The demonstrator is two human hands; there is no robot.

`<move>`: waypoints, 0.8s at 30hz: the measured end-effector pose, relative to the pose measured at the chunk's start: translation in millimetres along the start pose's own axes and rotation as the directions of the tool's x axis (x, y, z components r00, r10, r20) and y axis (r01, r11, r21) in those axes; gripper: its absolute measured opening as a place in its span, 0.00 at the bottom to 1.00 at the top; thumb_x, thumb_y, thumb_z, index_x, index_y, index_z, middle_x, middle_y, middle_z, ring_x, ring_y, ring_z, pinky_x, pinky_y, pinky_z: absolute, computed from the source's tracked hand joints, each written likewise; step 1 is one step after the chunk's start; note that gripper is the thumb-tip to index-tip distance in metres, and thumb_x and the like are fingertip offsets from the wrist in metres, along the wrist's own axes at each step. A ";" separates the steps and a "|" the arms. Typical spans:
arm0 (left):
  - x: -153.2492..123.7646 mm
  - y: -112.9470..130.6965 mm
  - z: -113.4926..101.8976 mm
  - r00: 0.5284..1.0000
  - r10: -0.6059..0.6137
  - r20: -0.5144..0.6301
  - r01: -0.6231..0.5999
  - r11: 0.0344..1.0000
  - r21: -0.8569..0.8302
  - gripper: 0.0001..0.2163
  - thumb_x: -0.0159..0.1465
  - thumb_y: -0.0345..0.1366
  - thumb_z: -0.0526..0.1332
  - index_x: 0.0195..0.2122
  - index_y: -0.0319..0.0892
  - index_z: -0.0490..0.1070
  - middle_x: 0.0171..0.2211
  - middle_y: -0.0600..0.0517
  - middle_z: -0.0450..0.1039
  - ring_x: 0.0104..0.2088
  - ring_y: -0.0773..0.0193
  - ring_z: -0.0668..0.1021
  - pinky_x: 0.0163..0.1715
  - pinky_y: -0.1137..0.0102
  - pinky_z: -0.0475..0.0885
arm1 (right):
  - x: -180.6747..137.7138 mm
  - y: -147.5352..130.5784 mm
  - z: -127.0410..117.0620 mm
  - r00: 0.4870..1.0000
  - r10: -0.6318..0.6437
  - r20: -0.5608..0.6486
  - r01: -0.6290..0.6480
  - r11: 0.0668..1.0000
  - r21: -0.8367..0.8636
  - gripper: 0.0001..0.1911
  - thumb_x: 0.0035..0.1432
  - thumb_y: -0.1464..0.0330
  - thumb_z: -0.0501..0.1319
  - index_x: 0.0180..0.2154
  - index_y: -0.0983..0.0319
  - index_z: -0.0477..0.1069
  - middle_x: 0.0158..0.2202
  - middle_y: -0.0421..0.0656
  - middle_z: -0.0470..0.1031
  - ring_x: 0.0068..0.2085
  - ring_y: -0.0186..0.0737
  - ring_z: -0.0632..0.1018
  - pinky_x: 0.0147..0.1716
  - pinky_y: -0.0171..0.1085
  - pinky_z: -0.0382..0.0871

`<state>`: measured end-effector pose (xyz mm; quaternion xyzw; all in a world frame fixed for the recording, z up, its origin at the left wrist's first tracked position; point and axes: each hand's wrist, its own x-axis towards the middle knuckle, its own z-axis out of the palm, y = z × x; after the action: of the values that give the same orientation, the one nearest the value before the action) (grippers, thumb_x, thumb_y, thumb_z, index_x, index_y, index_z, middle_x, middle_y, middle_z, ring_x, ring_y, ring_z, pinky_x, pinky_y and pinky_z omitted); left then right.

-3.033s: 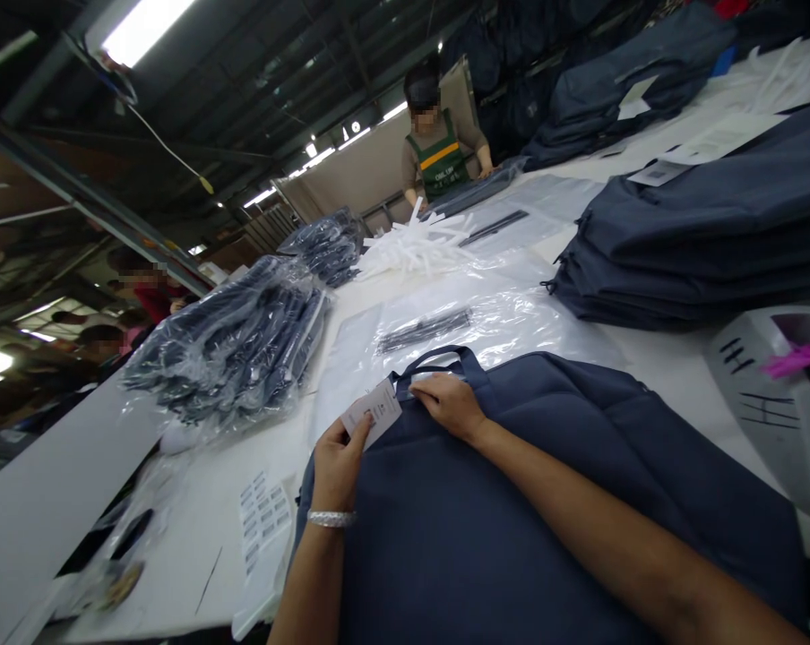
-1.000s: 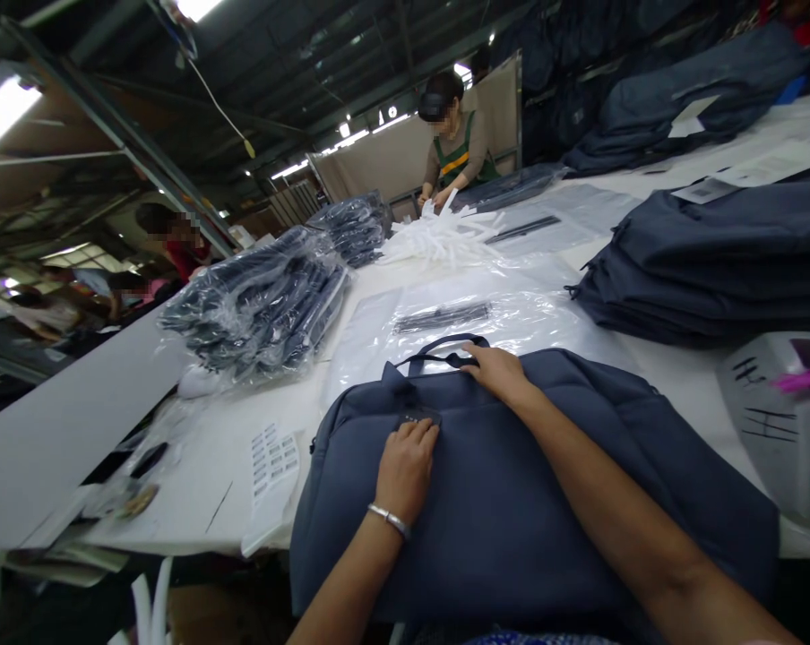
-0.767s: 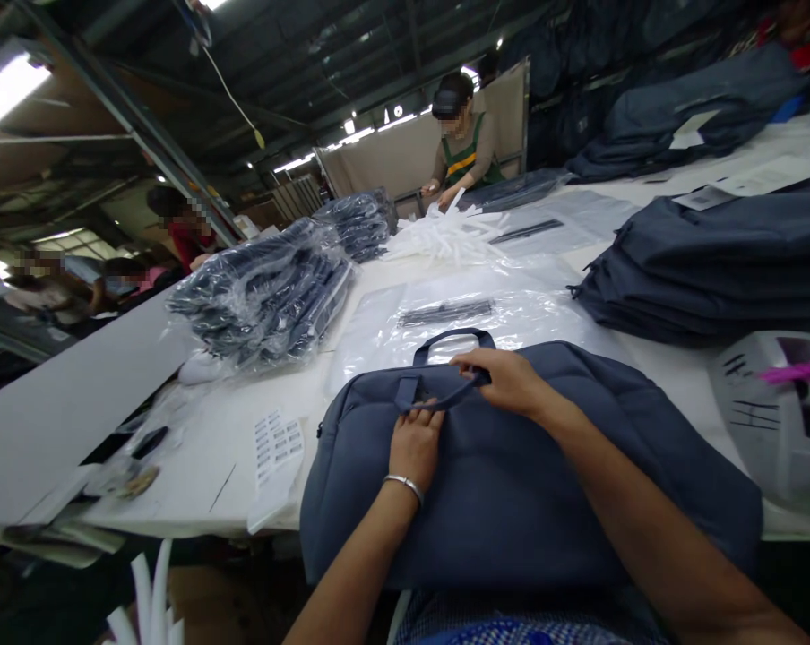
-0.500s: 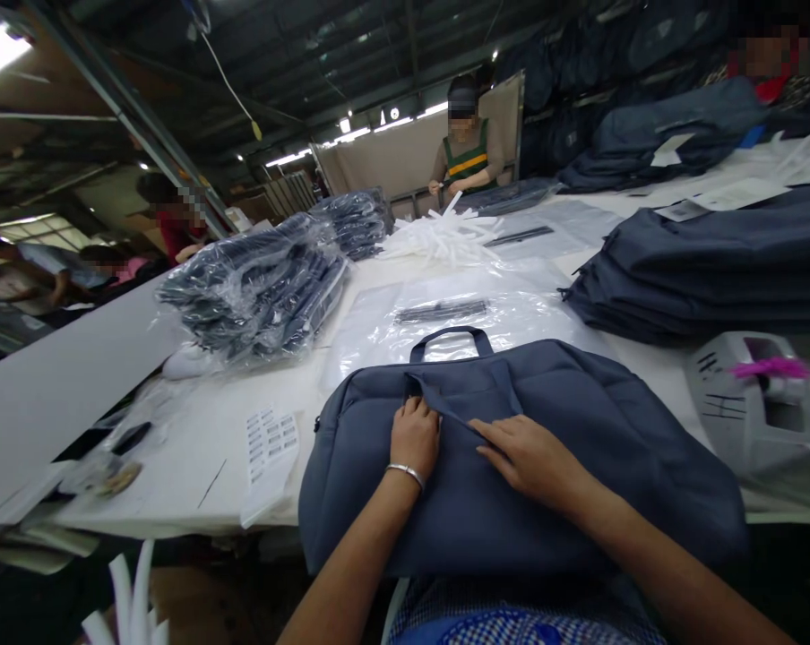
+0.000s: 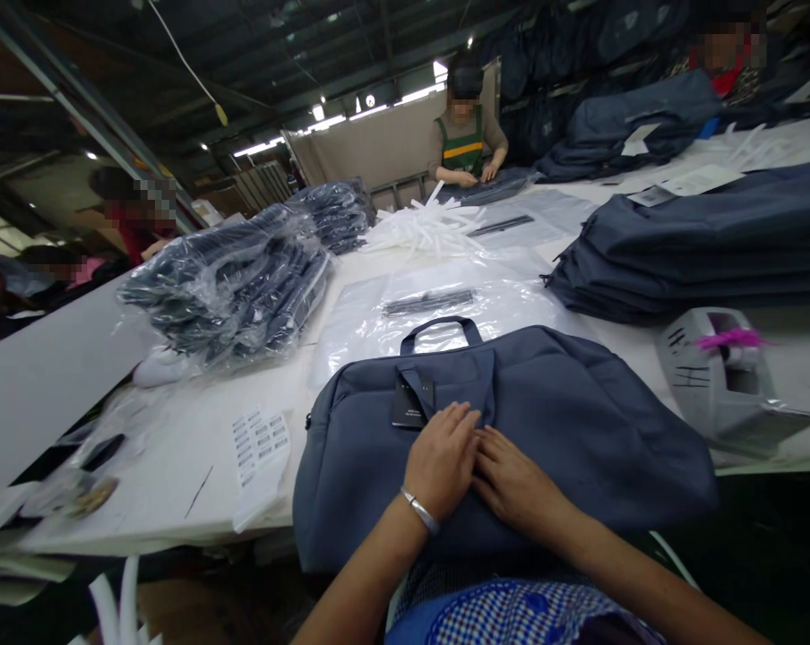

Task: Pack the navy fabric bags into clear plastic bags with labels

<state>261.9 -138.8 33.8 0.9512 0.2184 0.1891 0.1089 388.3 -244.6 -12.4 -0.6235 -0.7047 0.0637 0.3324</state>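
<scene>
Navy bag (image 5: 580, 430) lies long axis left-to-right, handle (image 5: 440, 322) away; left hand (image 5: 441, 459), right hand (image 5: 516, 484) flat atop.

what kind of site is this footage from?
Probably a bag factory's packing line: a navy bag laid flat, a stack of identical bags beside it, plastic-wrapped bundles piled up, and a co-worker at the same long table.

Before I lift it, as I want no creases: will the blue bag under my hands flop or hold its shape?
Probably floppy: the blue bag is soft fabric, lying flat and drooping over the table edge. Likely light, since it looks thin and empty. Its handle should give a firmer hold.
</scene>
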 end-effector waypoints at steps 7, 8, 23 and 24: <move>-19.5 -10.4 24.5 0.984 0.032 0.173 -0.027 0.999 -0.032 0.24 0.69 0.46 0.53 0.63 0.42 0.60 0.63 0.46 0.65 0.64 0.57 0.65 0.65 0.55 0.63 | -93.5 -5.3 -50.6 0.889 0.395 0.232 -0.458 0.773 0.440 0.20 0.66 0.55 0.53 0.35 0.58 0.79 0.34 0.46 0.80 0.36 0.43 0.80 0.40 0.38 0.75; -20.2 -11.1 24.0 0.984 0.040 0.172 -0.035 0.999 -0.028 0.23 0.70 0.45 0.52 0.63 0.42 0.60 0.63 0.46 0.65 0.64 0.57 0.65 0.65 0.55 0.62 | -108.2 -4.4 -51.5 0.802 0.494 0.337 -0.598 0.644 0.478 0.26 0.65 0.50 0.52 0.30 0.60 0.78 0.30 0.46 0.79 0.32 0.43 0.79 0.37 0.38 0.75; -13.3 -10.7 23.8 0.989 0.066 0.136 -0.075 0.995 0.061 0.19 0.70 0.40 0.52 0.60 0.40 0.64 0.60 0.44 0.69 0.61 0.53 0.70 0.61 0.49 0.65 | -67.4 -26.0 31.1 0.760 0.525 0.383 -0.287 -0.259 0.922 0.23 0.52 0.49 0.66 0.46 0.53 0.76 0.47 0.44 0.80 0.54 0.52 0.77 0.53 0.52 0.74; -11.5 -10.6 21.8 0.989 0.063 0.132 -0.072 0.996 0.059 0.19 0.70 0.40 0.52 0.60 0.41 0.65 0.60 0.44 0.69 0.61 0.53 0.70 0.61 0.49 0.66 | -63.5 -26.1 29.6 0.754 0.545 0.367 -0.295 -0.219 0.930 0.23 0.51 0.50 0.67 0.46 0.54 0.76 0.48 0.44 0.80 0.54 0.52 0.77 0.54 0.52 0.74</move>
<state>257.2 -137.4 7.4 0.9713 0.1844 0.1231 0.0863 350.4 -299.1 -46.8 -0.3967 -0.1502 0.5921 0.6851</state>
